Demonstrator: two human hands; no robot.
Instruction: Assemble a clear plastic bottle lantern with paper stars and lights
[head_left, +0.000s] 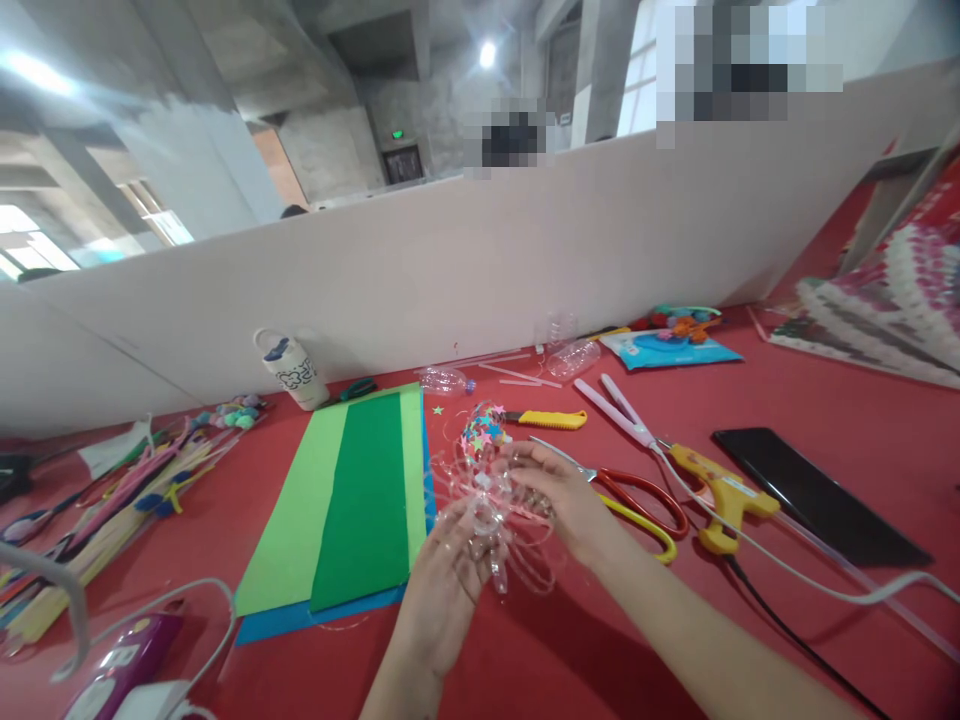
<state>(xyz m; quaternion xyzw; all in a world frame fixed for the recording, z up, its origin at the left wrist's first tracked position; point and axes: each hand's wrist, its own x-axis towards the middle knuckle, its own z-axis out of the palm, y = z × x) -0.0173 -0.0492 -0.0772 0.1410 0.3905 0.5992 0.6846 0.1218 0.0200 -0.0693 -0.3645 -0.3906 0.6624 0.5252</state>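
Between my hands is a clear plastic bottle piece cut into thin curling strips (487,515), spread out like a flower. My left hand (446,580) is closed around its lower left side. My right hand (559,490) grips the strips from the upper right with bent fingers. Just behind it lies a small heap of colourful star sequins (484,428). Scissors with red and yellow handles (641,500) lie to the right of my right hand, partly hidden by the forearm. A yellow utility knife (551,419) rests behind my hands.
Green foam sheets (360,500) lie to the left. A yellow glue gun (724,495), a hair straightener (619,410) and a black phone (817,495) are on the right. Plastic bottles (574,358) and a white tumbler (292,370) stand or lie near the white partition (420,270). Cables cross both sides.
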